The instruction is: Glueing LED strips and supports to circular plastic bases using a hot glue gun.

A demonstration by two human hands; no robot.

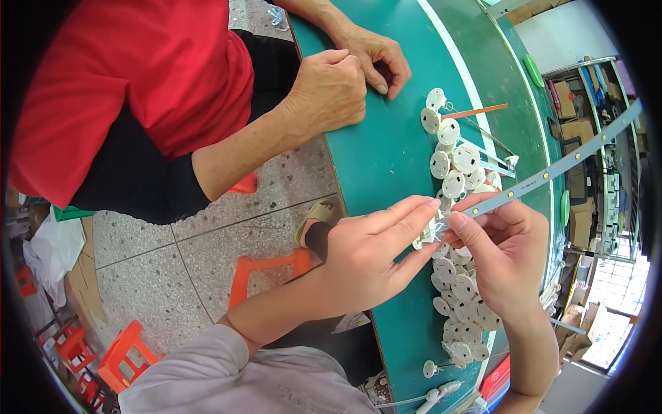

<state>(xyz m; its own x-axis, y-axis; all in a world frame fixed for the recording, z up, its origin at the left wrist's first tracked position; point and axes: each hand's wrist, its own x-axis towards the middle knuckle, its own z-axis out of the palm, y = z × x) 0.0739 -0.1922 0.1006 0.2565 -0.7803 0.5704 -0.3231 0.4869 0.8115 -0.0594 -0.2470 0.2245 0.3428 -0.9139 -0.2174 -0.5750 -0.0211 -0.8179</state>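
I've got the left hand (365,255) pinched on a small white disc (429,231) & right hand (507,259) gripping the LED strip (552,172) end over the worktop (386,159); strip's long, so it could sway & slip.

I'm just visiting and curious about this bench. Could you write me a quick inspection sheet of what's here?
Surface: green table with a white stripe.
Job's things: long light strip, one end pinched at the fingertips; small white cap held there too.
Clutter: pile of white round caps; orange stick.
Grippers: left hand and right hand meet at the strip's end.
Cables: thin wires among the caps.
Surroundings: another person's hands on the table edge; orange stools; shelves of boxes.
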